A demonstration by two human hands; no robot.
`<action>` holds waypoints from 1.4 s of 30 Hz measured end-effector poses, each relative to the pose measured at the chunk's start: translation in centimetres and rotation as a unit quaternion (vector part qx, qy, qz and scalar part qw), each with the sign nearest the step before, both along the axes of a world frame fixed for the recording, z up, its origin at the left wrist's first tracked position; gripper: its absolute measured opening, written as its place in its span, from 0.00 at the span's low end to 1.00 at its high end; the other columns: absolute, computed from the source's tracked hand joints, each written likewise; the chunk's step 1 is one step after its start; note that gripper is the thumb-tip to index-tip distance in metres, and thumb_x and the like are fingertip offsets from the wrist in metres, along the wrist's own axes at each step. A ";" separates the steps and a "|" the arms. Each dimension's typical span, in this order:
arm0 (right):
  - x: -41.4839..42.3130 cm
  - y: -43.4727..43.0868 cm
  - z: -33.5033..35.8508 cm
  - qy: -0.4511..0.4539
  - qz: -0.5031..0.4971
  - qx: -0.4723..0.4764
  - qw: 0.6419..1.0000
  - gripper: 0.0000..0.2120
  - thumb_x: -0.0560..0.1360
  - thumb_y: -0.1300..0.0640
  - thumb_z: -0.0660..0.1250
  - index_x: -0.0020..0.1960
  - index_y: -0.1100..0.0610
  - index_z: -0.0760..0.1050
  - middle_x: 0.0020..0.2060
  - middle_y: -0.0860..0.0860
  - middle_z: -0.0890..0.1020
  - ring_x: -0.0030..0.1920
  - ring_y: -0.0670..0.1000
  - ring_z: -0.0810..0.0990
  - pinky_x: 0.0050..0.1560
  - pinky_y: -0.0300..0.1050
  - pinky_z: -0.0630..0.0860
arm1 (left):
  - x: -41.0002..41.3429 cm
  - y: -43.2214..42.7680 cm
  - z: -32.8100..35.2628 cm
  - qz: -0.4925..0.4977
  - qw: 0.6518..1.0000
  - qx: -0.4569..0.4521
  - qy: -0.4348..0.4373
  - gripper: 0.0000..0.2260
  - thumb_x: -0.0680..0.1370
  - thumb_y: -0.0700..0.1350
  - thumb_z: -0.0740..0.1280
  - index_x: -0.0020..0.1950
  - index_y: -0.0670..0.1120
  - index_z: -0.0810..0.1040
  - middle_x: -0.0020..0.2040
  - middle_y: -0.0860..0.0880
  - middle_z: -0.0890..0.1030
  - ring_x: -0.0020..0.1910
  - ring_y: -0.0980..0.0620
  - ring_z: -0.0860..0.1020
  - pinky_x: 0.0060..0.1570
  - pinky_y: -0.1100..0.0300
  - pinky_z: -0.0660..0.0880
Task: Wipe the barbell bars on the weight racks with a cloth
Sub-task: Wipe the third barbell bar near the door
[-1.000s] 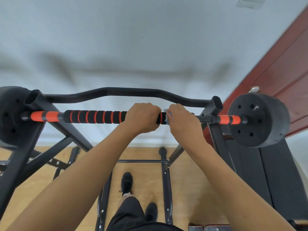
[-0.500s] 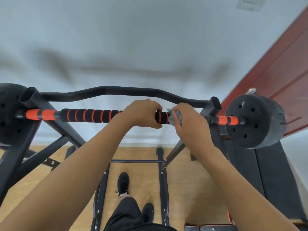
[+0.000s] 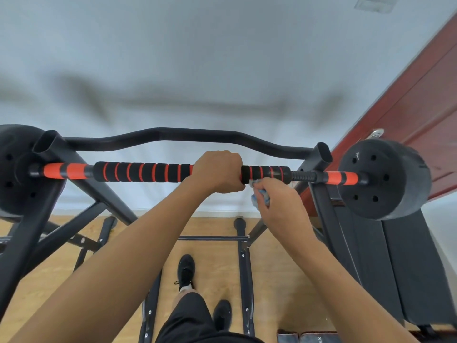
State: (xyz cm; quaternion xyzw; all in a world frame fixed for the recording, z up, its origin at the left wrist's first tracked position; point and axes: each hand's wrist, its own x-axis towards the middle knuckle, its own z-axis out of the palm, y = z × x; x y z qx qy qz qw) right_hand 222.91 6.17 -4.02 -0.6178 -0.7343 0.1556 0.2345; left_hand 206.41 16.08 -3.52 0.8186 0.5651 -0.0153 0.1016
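Far left, a black weight plate (image 3: 14,169) sits on the end of the barbell bar (image 3: 143,172), which lies horizontal across the black rack (image 3: 81,167), resting in the rack's two uprights. Bar has an orange sleeve next to the left plate, then black foam grip with orange rings. Behind it a curved black bar (image 3: 173,137) spans between the uprights. Left hand (image 3: 217,172) is closed in an overhand fist around the foam grip, about mid-bar. Just right of it, right hand (image 3: 279,204) is below the bar, off it, fingers curled shut on a bunched blue-white cloth (image 3: 259,195); top of the cloth is right at the underside of the foam, contact hard to tell. Further right: bare threaded section, orange sleeve, then the right weight plate (image 3: 380,179), near a red-brown door (image 3: 420,95). Below, wooden floor (image 3: 284,268), the person's black shoes (image 3: 186,268) and dark shorts, black bench pad (image 3: 395,268) at right.
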 end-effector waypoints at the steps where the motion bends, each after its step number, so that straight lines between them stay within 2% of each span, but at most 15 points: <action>1: 0.2 -0.4 0.4 0.009 -0.004 -0.006 1.000 0.06 0.81 0.57 0.67 0.57 0.55 0.79 0.46 0.47 0.81 0.46 0.49 0.81 0.50 0.44 0.80 | 0.0 0.0 0.1 -0.002 1.000 0.001 0.002 0.12 0.75 0.55 0.72 0.40 0.51 0.73 0.33 0.52 0.76 0.30 0.55 0.75 0.31 0.61 0.69; 5: 0.4 1.8 2.2 0.043 -0.041 0.049 0.997 0.06 0.82 0.54 0.65 0.53 0.56 0.78 0.41 0.48 0.80 0.41 0.47 0.79 0.43 0.38 0.77 | 0.1 -0.1 0.2 0.001 1.000 0.008 0.018 0.13 0.75 0.55 0.71 0.39 0.51 0.71 0.33 0.51 0.76 0.31 0.53 0.76 0.33 0.59 0.73; 9: -0.2 4.1 1.7 0.011 -0.040 0.015 0.999 0.07 0.82 0.55 0.63 0.51 0.57 0.76 0.41 0.51 0.80 0.40 0.51 0.79 0.46 0.50 0.80 | 0.2 0.0 0.4 0.004 1.000 -0.003 0.023 0.13 0.75 0.54 0.71 0.37 0.51 0.71 0.33 0.51 0.77 0.30 0.52 0.76 0.31 0.59 0.70; 13: -0.4 2.0 0.5 0.016 -0.024 0.024 0.999 0.03 0.81 0.58 0.65 0.53 0.57 0.75 0.42 0.49 0.77 0.41 0.51 0.79 0.46 0.51 0.80 | 0.2 0.3 0.4 0.003 0.999 -0.030 0.018 0.11 0.74 0.54 0.72 0.39 0.51 0.73 0.33 0.51 0.76 0.30 0.53 0.76 0.31 0.60 0.70; 17: 0.2 0.6 1.1 0.011 -0.007 -0.012 1.000 0.07 0.81 0.58 0.65 0.58 0.56 0.77 0.45 0.49 0.80 0.44 0.50 0.81 0.48 0.50 0.82 | 0.2 0.3 0.2 -0.001 0.999 -0.037 0.006 0.11 0.75 0.55 0.73 0.47 0.50 0.77 0.34 0.51 0.77 0.33 0.53 0.77 0.36 0.59 0.75; 21: 0.7 2.6 3.0 0.022 -0.026 0.018 0.999 0.05 0.82 0.54 0.64 0.52 0.55 0.77 0.43 0.49 0.82 0.44 0.48 0.81 0.47 0.44 0.79 | 0.2 0.0 0.3 -0.002 1.000 -0.004 0.016 0.10 0.75 0.54 0.72 0.42 0.51 0.75 0.33 0.51 0.77 0.31 0.53 0.77 0.34 0.59 0.75; 23: 0.1 5.1 3.4 -0.012 -0.038 0.007 0.999 0.07 0.82 0.53 0.63 0.52 0.55 0.77 0.43 0.49 0.82 0.44 0.48 0.82 0.48 0.43 0.80 | 0.2 -0.2 0.3 -0.004 1.000 0.013 0.028 0.11 0.75 0.54 0.71 0.40 0.50 0.74 0.32 0.51 0.77 0.31 0.52 0.77 0.36 0.58 0.78; 25: -0.8 6.6 3.0 -0.082 -0.037 -0.026 0.996 0.07 0.82 0.53 0.61 0.53 0.55 0.76 0.43 0.50 0.82 0.44 0.51 0.82 0.49 0.47 0.80 | 0.3 -0.2 0.3 -0.006 0.999 0.012 0.034 0.12 0.76 0.53 0.70 0.38 0.50 0.73 0.32 0.51 0.77 0.31 0.52 0.78 0.36 0.58 0.78; 27: -1.5 6.5 2.2 -0.123 -0.041 -0.039 0.991 0.06 0.82 0.56 0.61 0.54 0.57 0.75 0.45 0.52 0.81 0.45 0.53 0.81 0.50 0.50 0.79 | 0.3 0.1 0.4 -0.006 0.999 -0.013 0.035 0.12 0.76 0.52 0.71 0.37 0.50 0.72 0.32 0.51 0.77 0.30 0.53 0.76 0.33 0.59 0.74; 30: -1.4 4.5 1.3 -0.068 -0.027 -0.037 0.997 0.06 0.80 0.58 0.63 0.56 0.58 0.74 0.48 0.52 0.81 0.46 0.54 0.82 0.50 0.52 0.80 | 0.3 0.7 0.7 -0.005 0.996 -0.087 0.025 0.11 0.75 0.51 0.73 0.38 0.49 0.74 0.32 0.50 0.77 0.29 0.52 0.76 0.31 0.60 0.69; 34: -0.5 2.1 1.7 -0.064 -0.006 -0.033 0.997 0.06 0.82 0.57 0.62 0.59 0.55 0.74 0.48 0.50 0.79 0.44 0.52 0.80 0.47 0.51 0.81 | 0.1 1.8 1.4 -0.006 0.978 -0.208 -0.026 0.08 0.74 0.48 0.75 0.42 0.46 0.79 0.30 0.49 0.79 0.24 0.51 0.77 0.29 0.60 0.74; 37: 0.4 1.2 2.7 -0.073 0.024 -0.048 0.996 0.03 0.82 0.55 0.63 0.54 0.53 0.73 0.48 0.49 0.79 0.43 0.50 0.79 0.47 0.46 0.79 | -0.3 2.2 1.8 -0.009 0.964 -0.254 -0.075 0.09 0.74 0.49 0.76 0.46 0.45 0.80 0.32 0.49 0.81 0.27 0.51 0.79 0.32 0.59 0.78; 39: 1.0 1.5 3.5 -0.049 0.021 -0.031 0.998 0.02 0.81 0.54 0.65 0.51 0.52 0.72 0.43 0.46 0.78 0.41 0.48 0.78 0.45 0.46 0.79 | -0.6 1.5 1.9 -0.027 0.984 -0.166 -0.057 0.11 0.74 0.54 0.76 0.45 0.50 0.77 0.35 0.52 0.81 0.32 0.53 0.81 0.34 0.60 0.76; 40: 1.2 2.0 3.6 -0.035 0.014 -0.014 0.999 0.03 0.81 0.54 0.65 0.51 0.52 0.73 0.42 0.45 0.77 0.40 0.47 0.78 0.45 0.46 0.80 | -0.7 0.8 1.6 -0.040 0.996 -0.075 -0.020 0.13 0.75 0.58 0.74 0.46 0.52 0.75 0.36 0.53 0.79 0.34 0.54 0.79 0.35 0.61 0.73; 42: 1.1 3.2 3.6 -0.017 0.001 0.016 1.000 0.03 0.81 0.53 0.66 0.52 0.53 0.74 0.42 0.45 0.78 0.42 0.47 0.79 0.48 0.44 0.80 | -0.6 -0.9 0.6 -0.064 0.993 0.087 0.053 0.16 0.78 0.63 0.69 0.50 0.52 0.73 0.37 0.55 0.77 0.35 0.54 0.77 0.37 0.61 0.71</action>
